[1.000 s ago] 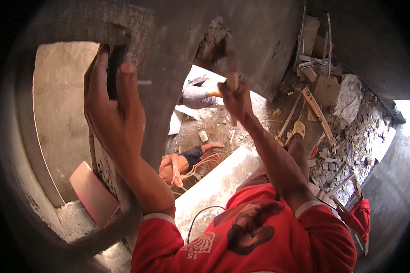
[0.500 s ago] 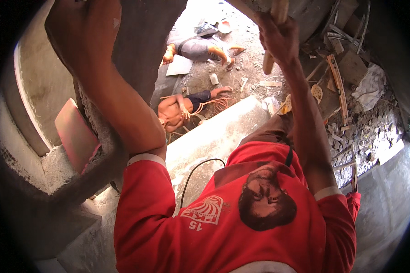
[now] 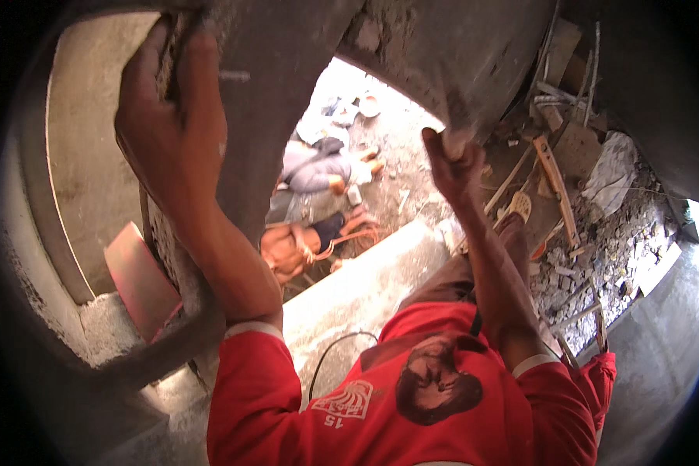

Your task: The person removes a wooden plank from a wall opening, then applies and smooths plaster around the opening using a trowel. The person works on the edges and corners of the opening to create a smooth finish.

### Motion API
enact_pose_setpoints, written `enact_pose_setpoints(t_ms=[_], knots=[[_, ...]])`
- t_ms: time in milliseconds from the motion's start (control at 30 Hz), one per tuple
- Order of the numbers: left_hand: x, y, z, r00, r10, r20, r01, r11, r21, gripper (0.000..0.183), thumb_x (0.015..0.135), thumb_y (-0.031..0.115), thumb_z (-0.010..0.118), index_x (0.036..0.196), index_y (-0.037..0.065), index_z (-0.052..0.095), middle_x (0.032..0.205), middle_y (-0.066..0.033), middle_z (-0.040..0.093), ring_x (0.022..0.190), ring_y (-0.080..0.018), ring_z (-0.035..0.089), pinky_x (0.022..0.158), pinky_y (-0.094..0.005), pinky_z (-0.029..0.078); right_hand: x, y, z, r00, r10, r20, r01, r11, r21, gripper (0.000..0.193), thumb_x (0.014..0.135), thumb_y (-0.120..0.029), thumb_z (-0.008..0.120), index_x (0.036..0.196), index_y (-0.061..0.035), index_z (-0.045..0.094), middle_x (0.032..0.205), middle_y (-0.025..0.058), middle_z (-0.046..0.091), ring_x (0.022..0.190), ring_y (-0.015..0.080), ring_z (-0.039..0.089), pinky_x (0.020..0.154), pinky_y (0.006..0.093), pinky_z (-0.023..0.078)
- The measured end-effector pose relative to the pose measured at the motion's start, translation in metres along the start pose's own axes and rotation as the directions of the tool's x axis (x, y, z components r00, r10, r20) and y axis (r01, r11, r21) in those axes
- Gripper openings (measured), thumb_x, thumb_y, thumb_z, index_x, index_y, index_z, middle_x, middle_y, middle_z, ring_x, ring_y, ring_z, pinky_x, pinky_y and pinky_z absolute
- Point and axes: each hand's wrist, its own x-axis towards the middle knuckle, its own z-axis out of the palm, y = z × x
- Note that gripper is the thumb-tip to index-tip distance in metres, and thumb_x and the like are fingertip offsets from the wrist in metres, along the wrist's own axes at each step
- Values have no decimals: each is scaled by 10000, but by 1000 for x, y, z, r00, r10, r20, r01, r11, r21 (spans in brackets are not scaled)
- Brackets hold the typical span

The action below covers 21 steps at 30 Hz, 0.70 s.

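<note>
My left hand (image 3: 175,116) is raised at the upper left, its fingers and thumb gripping either side of the rough edge of a grey concrete wall (image 3: 260,54). A short pale rod (image 3: 234,75), perhaps a nail, shows beside the thumb against the wall. My right hand (image 3: 457,167) is closed around a wooden handle (image 3: 452,101), which is smeared by motion and points up toward the dark slab (image 3: 412,46). The tool's head cannot be made out.
Below lies a pale ledge (image 3: 365,264) with a black cable (image 3: 330,349). Two people, one bare-chested (image 3: 287,248) and one in grey (image 3: 311,167), are on the ground beyond. Rubble (image 3: 606,241) and timber (image 3: 555,186) lie at right. A pinkish board (image 3: 140,279) leans at left.
My right hand has come down and slightly left with the wooden handle, now blurred. In the picture my left hand sits lower, its fingers now visible at the wall edge. The view has shifted.
</note>
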Motion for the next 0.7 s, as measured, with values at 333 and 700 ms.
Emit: enact_pose_setpoints(t_ms=[333, 700], knots=[[1, -4, 4, 999, 45, -18, -46, 998, -33, 462, 969, 281, 691, 1273, -65, 650, 1180, -239, 698, 1100, -371, 684, 945, -438, 516, 43, -13, 32, 861, -504, 71, 500, 863, 74, 204, 842, -93, 768, 1004, 2, 689, 758, 162, 692, 663, 308, 715, 606, 379, 543], [0, -4, 2, 999, 26, 28, -26, 1000, -10, 485, 1001, 348, 644, 1360, 22, 635, 1294, -173, 687, 1160, -296, 672, 973, -380, 511, 38, -19, 30, 896, -403, 184, 414, 910, -24, 169, 841, -135, 744, 843, -23, 617, 757, 193, 662, 651, 307, 700, 589, 412, 518]])
